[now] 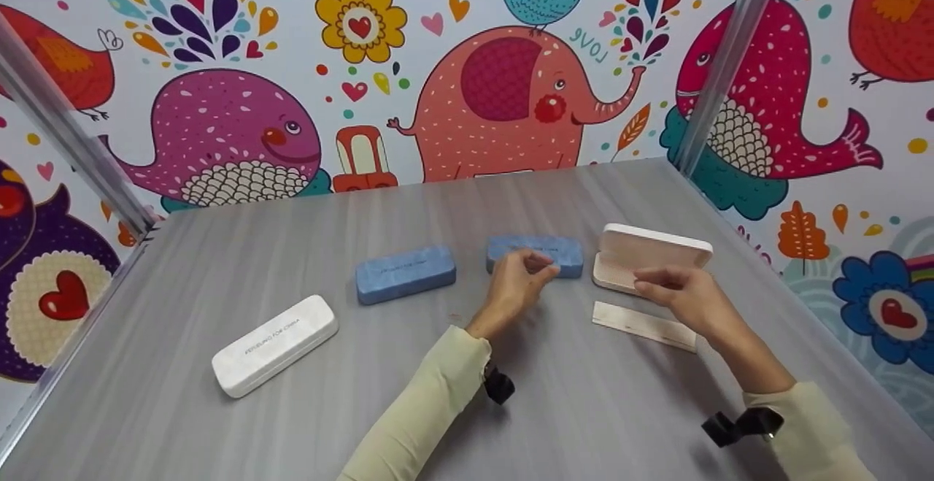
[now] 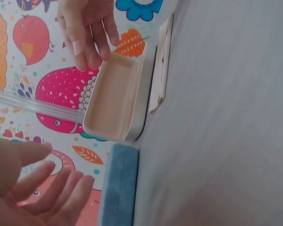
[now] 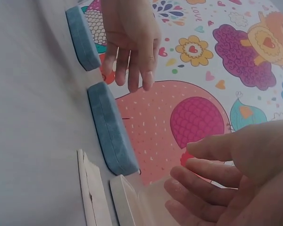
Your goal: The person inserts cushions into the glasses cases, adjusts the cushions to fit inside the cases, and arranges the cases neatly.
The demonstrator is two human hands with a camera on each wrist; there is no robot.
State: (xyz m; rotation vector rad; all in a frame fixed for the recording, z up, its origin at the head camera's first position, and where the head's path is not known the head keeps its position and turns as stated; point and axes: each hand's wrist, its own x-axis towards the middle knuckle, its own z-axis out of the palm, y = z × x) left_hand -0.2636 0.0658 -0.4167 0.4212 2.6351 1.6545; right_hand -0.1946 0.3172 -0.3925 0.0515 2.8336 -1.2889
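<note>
My left hand (image 1: 514,287) hovers in front of a closed blue glasses case (image 1: 570,253), overlapping it in the head view, with loosely bent fingers and nothing held. To the right, an open white glasses case (image 1: 651,249) stands with its lid raised, its pale pinkish inside showing. My right hand (image 1: 692,300) is at the near edge of that case in the head view; its fingers (image 3: 203,188) are relaxed and grip nothing. A flat cream folded strip (image 1: 643,326) lies on the table just before the open case, below the right hand.
Another blue glasses case (image 1: 406,274) lies left of the left hand. Farther left rests a closed white glasses case (image 1: 276,346), set at an angle. Cartoon-printed walls (image 1: 503,101) enclose the grey table (image 1: 350,408), with metal posts (image 1: 719,79) at the corners.
</note>
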